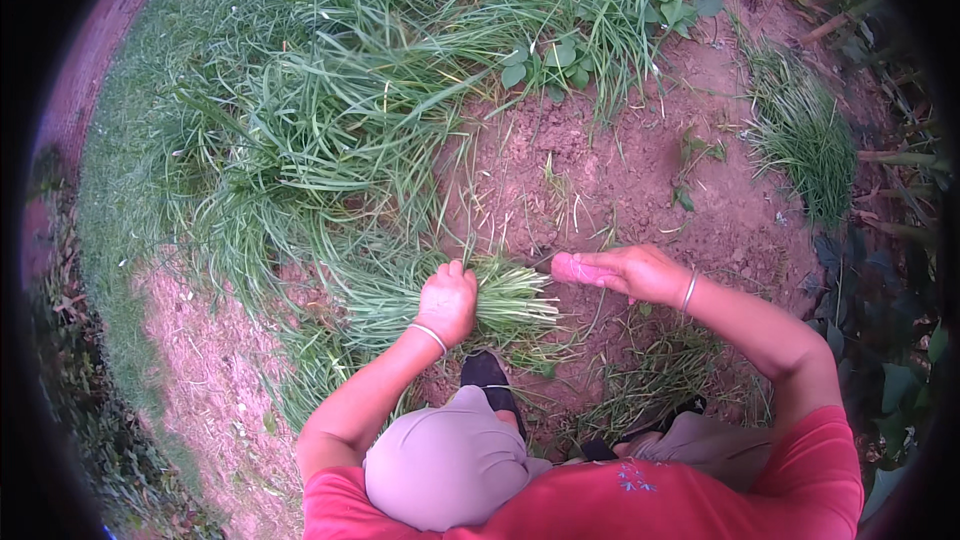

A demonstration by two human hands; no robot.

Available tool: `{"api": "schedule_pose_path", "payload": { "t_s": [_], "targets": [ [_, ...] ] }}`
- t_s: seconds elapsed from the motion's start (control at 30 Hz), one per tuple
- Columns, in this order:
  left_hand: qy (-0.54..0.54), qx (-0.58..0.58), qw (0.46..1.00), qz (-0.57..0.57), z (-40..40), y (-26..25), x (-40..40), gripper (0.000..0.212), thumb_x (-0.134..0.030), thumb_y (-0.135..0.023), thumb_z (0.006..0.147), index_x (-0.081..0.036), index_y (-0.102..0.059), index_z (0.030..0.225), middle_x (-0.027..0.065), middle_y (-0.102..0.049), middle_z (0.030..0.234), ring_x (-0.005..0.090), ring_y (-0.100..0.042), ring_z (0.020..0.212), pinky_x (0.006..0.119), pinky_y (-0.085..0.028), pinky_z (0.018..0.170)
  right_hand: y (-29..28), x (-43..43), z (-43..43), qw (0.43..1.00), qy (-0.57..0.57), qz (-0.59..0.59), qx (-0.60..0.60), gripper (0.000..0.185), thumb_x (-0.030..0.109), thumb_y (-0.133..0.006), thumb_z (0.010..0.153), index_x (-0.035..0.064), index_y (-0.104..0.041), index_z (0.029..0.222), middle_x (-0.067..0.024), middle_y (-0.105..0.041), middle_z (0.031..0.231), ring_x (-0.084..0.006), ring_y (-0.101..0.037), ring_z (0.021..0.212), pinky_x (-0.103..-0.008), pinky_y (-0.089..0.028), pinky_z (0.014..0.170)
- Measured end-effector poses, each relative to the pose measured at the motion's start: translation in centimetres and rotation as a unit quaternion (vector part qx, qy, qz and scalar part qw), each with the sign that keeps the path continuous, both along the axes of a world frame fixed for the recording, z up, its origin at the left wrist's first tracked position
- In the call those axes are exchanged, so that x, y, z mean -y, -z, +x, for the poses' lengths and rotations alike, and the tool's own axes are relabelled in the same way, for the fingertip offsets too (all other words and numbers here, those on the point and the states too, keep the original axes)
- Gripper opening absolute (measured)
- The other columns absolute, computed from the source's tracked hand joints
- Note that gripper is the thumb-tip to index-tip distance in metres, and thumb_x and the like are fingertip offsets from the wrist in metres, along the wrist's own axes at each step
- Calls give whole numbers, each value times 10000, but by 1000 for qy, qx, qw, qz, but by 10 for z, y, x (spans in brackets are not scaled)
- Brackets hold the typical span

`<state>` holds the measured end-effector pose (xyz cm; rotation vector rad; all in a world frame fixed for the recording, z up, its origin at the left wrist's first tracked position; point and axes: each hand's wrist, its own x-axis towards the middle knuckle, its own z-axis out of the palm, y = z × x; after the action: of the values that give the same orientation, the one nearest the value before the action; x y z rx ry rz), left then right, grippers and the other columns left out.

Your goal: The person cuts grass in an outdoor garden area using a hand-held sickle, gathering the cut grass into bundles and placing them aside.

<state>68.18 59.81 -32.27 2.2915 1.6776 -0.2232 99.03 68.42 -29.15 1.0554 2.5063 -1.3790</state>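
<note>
My left hand point(448, 304) is closed around long, flat green leaves that look like garlic chives. The bunch's pale cut ends point(525, 298) stick out to the right of my fist, and its leaves spread to the left. My right hand point(651, 275) grips a pink handle point(576, 270), which looks wrapped. A thin dark part, perhaps a blade, shows dimly at the handle's left end, close to the cut ends; its shape cannot be made out. The two hands are apart, a short way above the ground.
Dense standing chives point(322, 112) cover the far left. A pile of cut chives point(806, 139) lies on reddish soil point(622, 165) at right. Broad-leaved weeds point(555, 64) grow farther off. Loose leaves point(660, 367) lie near my feet; my dark shoe point(486, 375) is below the bunch.
</note>
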Motion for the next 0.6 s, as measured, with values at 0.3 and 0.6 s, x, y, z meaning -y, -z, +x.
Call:
{"api": "schedule_pose_path", "payload": {
  "t_s": [0.3,0.6],
  "targets": [
    [-168,67,975,-130,-7,-16,55,355,-175,-636,578,-15,-597,892,170,-511,898,342,-531,907,456,-448,809,-17,-2,-2,996,67,-6,-61,456,196,-634,811,206,-527,1255,-109,-633,1040,-300,-637,796,-376,-524,708],
    [-78,88,974,-195,-17,6,1,573,-291,-693,580,-17,-574,1069,306,-353,1335,380,-312,1294,449,-259,1066,29,-39,-70,975,46,211,-60,427,234,-593,835,241,-504,1253,-101,-574,818,-321,-589,704,-414,-483,618]
  ]
}}
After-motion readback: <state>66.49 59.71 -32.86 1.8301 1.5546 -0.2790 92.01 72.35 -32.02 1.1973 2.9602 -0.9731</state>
